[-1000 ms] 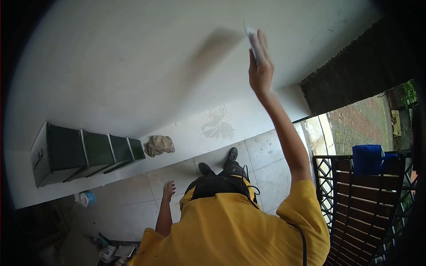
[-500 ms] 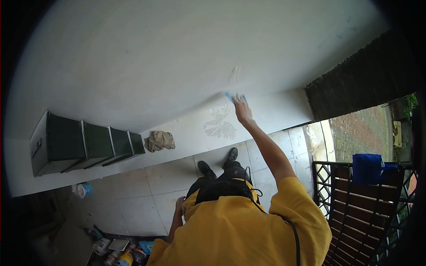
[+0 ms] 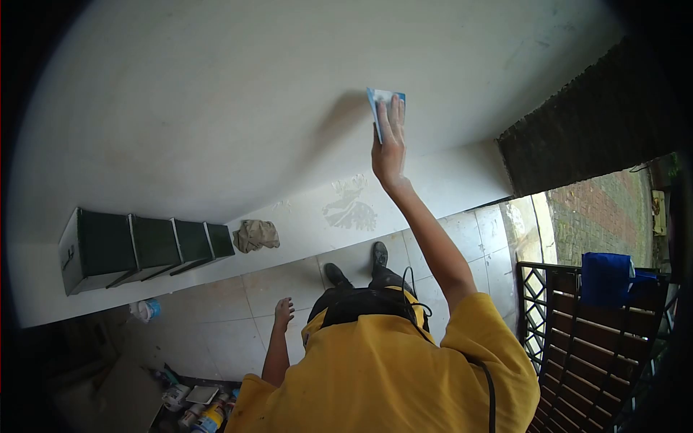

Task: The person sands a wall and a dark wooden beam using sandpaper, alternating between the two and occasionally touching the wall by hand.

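My right hand (image 3: 390,137) is raised against the pale wall (image 3: 238,94), pressing a blue sheet of sandpaper (image 3: 398,96) flat under its fingers. The sheet has a whitish, dusty middle, and its left edge stands out from the wall. Down at my side, my left hand (image 3: 284,312) hangs in the air above the floor with fingers apart and nothing in it. White powder (image 3: 350,213) lies in a patch on the ledge (image 3: 426,191) below the wall.
A crumpled beige cloth (image 3: 255,236) lies on the ledge beside dark green stepped compartments (image 3: 155,245). A white-and-blue tub (image 3: 146,310) stands on the tiled floor (image 3: 231,339). Containers (image 3: 193,413) crowd the lower left. A slatted gate (image 3: 592,339) with a blue cloth (image 3: 605,278) is at right.
My right hand has moved up the wall with the sandpaper, which now shows flatter and larger. My left hand has swung outward from my body.
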`<state>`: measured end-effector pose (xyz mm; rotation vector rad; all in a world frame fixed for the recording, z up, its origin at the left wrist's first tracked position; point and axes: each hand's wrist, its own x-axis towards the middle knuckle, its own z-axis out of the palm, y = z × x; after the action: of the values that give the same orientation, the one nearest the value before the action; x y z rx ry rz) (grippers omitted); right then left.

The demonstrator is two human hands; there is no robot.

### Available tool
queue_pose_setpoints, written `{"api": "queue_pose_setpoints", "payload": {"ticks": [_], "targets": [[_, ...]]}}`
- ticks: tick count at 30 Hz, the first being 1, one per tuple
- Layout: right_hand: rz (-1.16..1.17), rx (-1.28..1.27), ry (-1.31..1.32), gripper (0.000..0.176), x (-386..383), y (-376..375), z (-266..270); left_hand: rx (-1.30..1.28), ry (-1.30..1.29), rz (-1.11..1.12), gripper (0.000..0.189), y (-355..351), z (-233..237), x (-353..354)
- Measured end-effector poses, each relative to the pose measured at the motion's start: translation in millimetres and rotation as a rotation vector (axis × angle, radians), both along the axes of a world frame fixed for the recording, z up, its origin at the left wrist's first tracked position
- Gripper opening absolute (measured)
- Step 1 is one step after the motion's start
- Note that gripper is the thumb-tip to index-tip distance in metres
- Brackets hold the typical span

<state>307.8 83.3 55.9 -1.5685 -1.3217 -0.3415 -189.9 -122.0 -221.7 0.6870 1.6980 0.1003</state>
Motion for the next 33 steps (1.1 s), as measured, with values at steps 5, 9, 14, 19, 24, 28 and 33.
{"api": "queue_pose_setpoints", "payload": {"ticks": [5,9,14,19,24,28,33], "targets": [[0.163,-0.219,-0.027,0.065,-5.9,30.4,-83.9,0.092,-0.049,-0.023,0.044,3.3,17.9,67.5],[0.226,-0.910,0.088,0.043,3.7,-37.1,-234.5,0.091,-0.042,0.068,0.045,-21.7,22.9,90.8],[0.454,-0.828,1.627,0.041,58.4,-107.1,-276.0,-0.069,0.015,0.187,0.046,-78.7,8.5,82.3],[0.652,-0.551,1.939,0.039,96.8,-109.7,-110.6,-0.241,0.142,-0.074,0.046,-86.2,-12.9,71.5],[0.711,-0.349,1.941,0.045,94.9,-100.5,-39.5,-0.051,0.059,0.122,0.043,-27.9,-0.3,82.3],[0.666,-0.037,1.693,0.046,70.1,-76.7,53.6,0.125,-0.034,0.085,0.040,41.5,8.3,100.5],[0.438,0.387,0.081,0.042,37.4,-23.1,166.2,0.167,-0.119,0.020,0.040,89.4,-9.5,82.2]]}}
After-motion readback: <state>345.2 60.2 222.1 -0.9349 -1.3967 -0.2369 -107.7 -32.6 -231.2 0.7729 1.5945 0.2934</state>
